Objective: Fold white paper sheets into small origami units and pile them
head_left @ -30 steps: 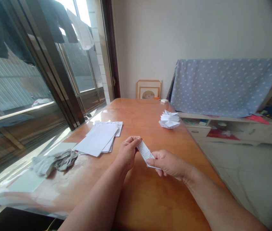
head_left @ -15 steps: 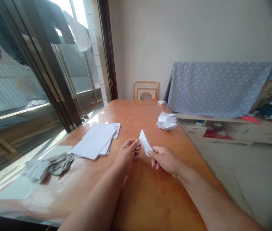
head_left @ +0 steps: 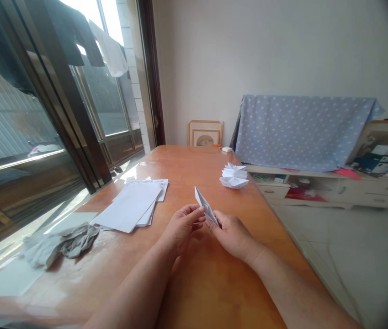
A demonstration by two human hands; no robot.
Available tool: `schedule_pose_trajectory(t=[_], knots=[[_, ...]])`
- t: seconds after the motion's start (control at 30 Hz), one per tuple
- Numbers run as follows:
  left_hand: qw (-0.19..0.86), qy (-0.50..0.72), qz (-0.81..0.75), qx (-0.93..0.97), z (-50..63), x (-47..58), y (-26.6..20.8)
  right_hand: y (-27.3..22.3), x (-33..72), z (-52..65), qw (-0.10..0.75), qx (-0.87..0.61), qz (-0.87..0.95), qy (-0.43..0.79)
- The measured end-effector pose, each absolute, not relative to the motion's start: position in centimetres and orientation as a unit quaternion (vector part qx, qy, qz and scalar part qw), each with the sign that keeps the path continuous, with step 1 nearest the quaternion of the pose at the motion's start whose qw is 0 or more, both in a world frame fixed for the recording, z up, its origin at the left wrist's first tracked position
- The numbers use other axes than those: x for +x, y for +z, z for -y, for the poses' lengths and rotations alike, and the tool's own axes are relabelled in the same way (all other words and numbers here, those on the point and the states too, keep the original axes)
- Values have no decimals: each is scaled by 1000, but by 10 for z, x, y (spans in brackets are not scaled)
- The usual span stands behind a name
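A small folded piece of white paper (head_left: 204, 204) is held above the wooden table (head_left: 210, 292), its pointed end tilted up and to the left. My right hand (head_left: 233, 233) is closed around its lower right end. From the left, my left hand (head_left: 187, 224) pinches the near side of the paper between thumb and fingers. Part of the folds is hidden by the fingers. Farther back on the right sits a group of folded white paper boats (head_left: 234, 176), nested together. To the left lies a loose stack of white paper sheets (head_left: 130, 208).
A crumpled grey cloth (head_left: 77, 240) lies on the table's left side. A small white box (head_left: 227, 150) is at the far edge. Glass sliding doors (head_left: 73, 114) stand on the left; a low white cabinet (head_left: 354, 189) and dotted blue cloth (head_left: 293, 132) are beyond.
My left hand has moved right and onto the folded paper, which was only in my right hand before. The paper has turned, showing its opened folds. The view has shifted slightly.
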State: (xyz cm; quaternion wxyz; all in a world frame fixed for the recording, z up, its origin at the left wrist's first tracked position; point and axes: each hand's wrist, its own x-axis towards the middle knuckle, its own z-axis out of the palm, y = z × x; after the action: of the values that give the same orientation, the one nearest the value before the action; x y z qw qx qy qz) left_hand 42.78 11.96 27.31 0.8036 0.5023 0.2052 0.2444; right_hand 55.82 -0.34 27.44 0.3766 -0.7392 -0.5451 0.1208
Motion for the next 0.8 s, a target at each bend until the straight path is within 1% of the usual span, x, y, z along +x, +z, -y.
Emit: schedule_pose_trajectory(t=[0.17,0.33,0.6,0.8], knots=[[801,238,-208,509,-121,427,272,281,556,6,382,-737,538,144],[805,239,-210,501,-123,428,270,286,560,6,425,-725,511,181],[809,221,-203,505,-121,428,269,277,565,2,420,-756,475,163],[809,208,-191,515,-118,429,270,276,568,1,436,-762,453,155]])
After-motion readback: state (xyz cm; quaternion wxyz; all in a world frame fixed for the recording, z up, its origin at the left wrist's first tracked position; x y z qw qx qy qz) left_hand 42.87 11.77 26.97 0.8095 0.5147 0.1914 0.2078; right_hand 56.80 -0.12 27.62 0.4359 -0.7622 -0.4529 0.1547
